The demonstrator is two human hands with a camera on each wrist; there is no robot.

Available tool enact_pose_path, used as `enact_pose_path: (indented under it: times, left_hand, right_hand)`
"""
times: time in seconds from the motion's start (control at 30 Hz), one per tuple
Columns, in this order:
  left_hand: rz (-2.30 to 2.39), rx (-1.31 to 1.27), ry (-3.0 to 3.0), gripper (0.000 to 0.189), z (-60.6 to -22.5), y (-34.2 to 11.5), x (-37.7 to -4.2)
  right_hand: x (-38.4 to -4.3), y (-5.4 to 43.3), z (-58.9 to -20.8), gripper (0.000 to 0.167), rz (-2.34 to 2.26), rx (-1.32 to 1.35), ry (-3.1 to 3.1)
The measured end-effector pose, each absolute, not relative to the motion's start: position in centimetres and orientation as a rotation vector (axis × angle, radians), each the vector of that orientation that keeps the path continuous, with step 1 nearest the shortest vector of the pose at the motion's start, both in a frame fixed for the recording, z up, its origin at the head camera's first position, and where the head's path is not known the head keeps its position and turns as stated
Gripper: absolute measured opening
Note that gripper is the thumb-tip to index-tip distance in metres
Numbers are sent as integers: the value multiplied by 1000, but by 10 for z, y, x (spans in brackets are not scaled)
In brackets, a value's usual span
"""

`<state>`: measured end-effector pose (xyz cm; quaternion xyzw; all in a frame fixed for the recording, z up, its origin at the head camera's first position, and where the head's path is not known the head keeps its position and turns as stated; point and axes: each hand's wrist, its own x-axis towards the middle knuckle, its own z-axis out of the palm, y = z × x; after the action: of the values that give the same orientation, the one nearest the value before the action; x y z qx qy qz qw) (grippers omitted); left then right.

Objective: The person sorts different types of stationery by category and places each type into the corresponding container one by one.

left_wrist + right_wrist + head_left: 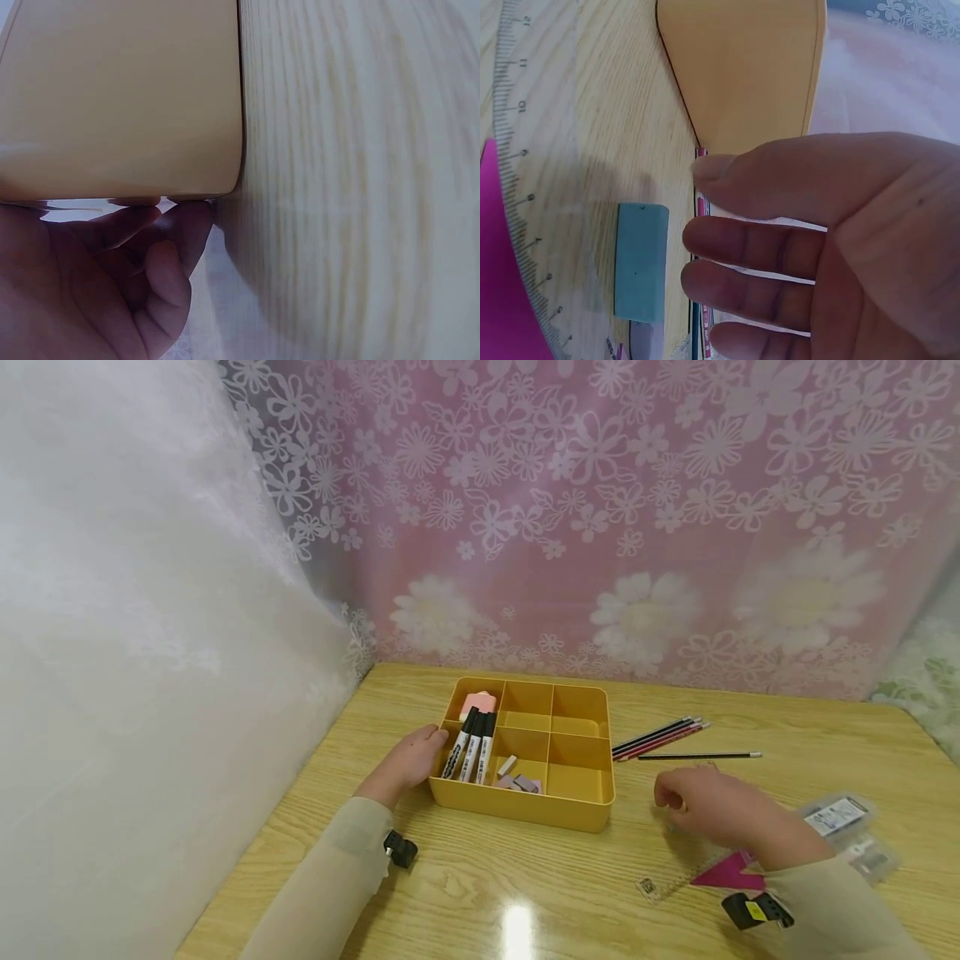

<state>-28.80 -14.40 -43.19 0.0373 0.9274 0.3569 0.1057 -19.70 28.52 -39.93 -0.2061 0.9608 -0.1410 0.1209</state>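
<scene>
Right wrist view: teal block (641, 262), hidden in head view. My right hand (716, 806) loose, empty; left hand (411, 758), fingers loosely bent, touches yellow compartment box (521, 807).

Curtained indoor nook, pink floral curtain (540, 527), white drape (150, 568), wood-grain table (450, 877)
</scene>
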Motion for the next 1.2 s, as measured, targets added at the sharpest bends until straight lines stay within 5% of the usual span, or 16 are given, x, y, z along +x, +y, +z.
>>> enact_pose_path:
  times: [0.9, 1.2]
  left_hand:
    - [1062, 93, 2716, 63, -434, -144, -290]
    - [1062, 88, 2705, 63, -432, -145, -290]
  right_hand:
    - [-193, 289, -416, 24, -351, -634, 2822]
    - [-196, 281, -402, 12, -318, -631, 2947]
